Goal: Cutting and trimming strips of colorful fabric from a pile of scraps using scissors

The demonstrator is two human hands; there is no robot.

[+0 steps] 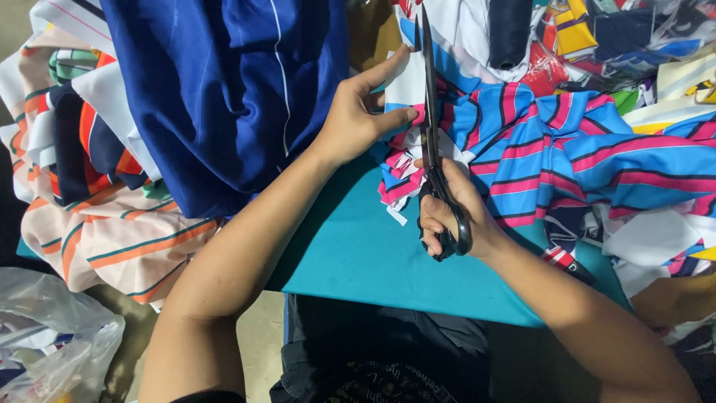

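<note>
The right hand (455, 216) is wrapped tight round the black loop handles of a long pair of dark metal fabric scissors (432, 134), fingers curled through the loops, blades running straight up and away from the person. The blades lie close together along the edge of a piece of blue cloth with pink, black and white stripes (552, 149), which is bunched up across the right half of the flat turquoise surface (358, 254). The left hand (356, 119) is spread, palm down, just left of the blades; its index finger points up along a white and light blue part of the cloth, and its thumb presses on the striped edge right beside the scissors.

To the left of that hand a big sheet of dark royal blue cloth with thin white lines (224, 89) hangs in folds over the surface edge. Further left sits a heap of white and peach cloth with orange and teal stripes (112, 239). In the bottom left corner there is a crumpled clear plastic bag (52, 336), its contents too blurred to tell. Along the top right, more clear plastic packets of multicoloured cloth pieces (619, 30) are piled up, with yellow, red and navy showing through.
</note>
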